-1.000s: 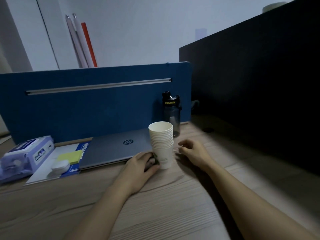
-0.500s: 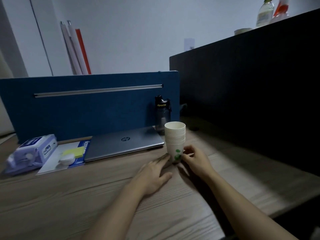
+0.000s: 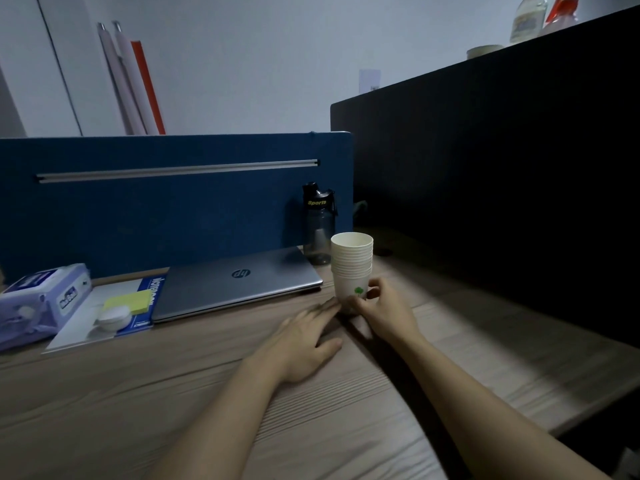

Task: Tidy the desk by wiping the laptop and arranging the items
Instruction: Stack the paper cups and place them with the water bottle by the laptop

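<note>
Head view, desk: wooden desk (image 3: 485, 341), lit dimly; blue divider panel (image 3: 156, 209) along the far edge, dark partition (image 3: 502, 168) on the right.
Head view, paper cups: stack of white paper cups (image 3: 351, 268) stands upright on the desk, just right of the laptop's near right corner and just in front of the bottle; a green mark shows low on the bottom cup.
Head view, right hand: right hand (image 3: 388, 313) grasps the base of the stack, fingers curled round its lower right side.
Head view, left hand: left hand (image 3: 304, 341) lies flat on the desk, fingers straight, holding nothing; fingertips (image 3: 330, 306) reach the foot of the stack, contact cannot be told.
Head view, laptop: grey laptop (image 3: 239, 282) lies closed, flat against the foot of the divider.
Head view, bottle: dark sports bottle (image 3: 318, 226) upright at the divider's right end.
Head view, left side items: notebook (image 3: 104, 306) beside the laptop's left edge, carrying a yellow sticky pad (image 3: 128, 302) and a small white round container (image 3: 112, 318); pack of wet wipes (image 3: 41, 303) at far left.
</note>
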### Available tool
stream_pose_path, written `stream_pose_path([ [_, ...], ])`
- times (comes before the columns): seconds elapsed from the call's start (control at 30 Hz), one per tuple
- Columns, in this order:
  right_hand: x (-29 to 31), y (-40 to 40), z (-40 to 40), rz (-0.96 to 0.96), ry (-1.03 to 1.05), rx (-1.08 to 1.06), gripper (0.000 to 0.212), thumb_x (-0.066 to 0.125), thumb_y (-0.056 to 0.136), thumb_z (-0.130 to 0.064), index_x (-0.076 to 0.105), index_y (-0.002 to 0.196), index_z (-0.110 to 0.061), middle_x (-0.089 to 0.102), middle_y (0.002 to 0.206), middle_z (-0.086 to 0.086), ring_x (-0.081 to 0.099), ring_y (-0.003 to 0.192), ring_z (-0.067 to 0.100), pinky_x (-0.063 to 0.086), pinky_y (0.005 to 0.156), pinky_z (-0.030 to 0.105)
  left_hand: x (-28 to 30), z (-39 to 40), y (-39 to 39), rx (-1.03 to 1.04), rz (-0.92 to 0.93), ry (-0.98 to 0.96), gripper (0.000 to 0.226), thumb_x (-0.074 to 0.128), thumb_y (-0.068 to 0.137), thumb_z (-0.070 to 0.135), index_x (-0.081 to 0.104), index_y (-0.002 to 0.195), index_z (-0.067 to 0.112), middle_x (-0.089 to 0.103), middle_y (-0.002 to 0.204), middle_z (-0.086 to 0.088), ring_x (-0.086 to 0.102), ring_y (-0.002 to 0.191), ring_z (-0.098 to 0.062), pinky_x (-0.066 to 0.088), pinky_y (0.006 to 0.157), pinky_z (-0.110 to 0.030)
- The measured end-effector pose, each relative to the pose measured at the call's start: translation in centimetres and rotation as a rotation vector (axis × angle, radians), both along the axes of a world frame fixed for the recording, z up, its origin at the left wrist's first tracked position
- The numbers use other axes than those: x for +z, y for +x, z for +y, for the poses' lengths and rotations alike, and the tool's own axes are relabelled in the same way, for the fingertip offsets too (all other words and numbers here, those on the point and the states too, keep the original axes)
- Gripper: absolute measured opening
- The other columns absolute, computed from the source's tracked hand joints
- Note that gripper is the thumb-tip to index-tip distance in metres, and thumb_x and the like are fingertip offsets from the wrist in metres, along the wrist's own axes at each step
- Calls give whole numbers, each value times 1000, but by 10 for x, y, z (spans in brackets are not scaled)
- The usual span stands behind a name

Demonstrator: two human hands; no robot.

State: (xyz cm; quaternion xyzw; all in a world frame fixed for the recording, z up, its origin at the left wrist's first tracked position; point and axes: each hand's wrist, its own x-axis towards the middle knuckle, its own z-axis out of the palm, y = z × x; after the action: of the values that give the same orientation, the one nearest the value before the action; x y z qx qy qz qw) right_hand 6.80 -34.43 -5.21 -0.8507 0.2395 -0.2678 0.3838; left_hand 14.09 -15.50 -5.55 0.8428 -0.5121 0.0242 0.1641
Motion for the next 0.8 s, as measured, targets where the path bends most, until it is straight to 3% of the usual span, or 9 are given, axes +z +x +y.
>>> stream_pose_path([
  [0.17,1,14,-7,71,-75,-76,55,65,77,-62,52,117,-28,64,99,-8,62,89,14,50,74,37,-5,9,14,172,-57,-62,68,37,91,56,16,152,36,11,161,17,-3,148,-9,6,119,-45],
  [0.4,3,43,-22,102,-75,-170,46,61,79,-62,52,108,-27,67,98,-3,58,87,20,41,70,34,-3,12,45,355,-127,-94,62,40,94,46,21,151,29,16,161,6,1,148,-17,3,117,-42],
  [0.63,0,83,-45,106,-96,-191,47,58,82,-60,51,112,-25,68,107,2,62,98,25,50,83,41,0,-3,77,316,-148,-95,54,42,95,44,35,145,26,39,151,9,30,139,-12,21,114,-33],
  [0.8,1,117,-62,92,-145,-232,44,57,83,-58,48,108,-23,67,107,3,62,100,26,47,75,38,3,-14,102,321,-204,-124,42,41,96,48,47,134,31,50,139,13,43,128,-11,32,104,-32],
])
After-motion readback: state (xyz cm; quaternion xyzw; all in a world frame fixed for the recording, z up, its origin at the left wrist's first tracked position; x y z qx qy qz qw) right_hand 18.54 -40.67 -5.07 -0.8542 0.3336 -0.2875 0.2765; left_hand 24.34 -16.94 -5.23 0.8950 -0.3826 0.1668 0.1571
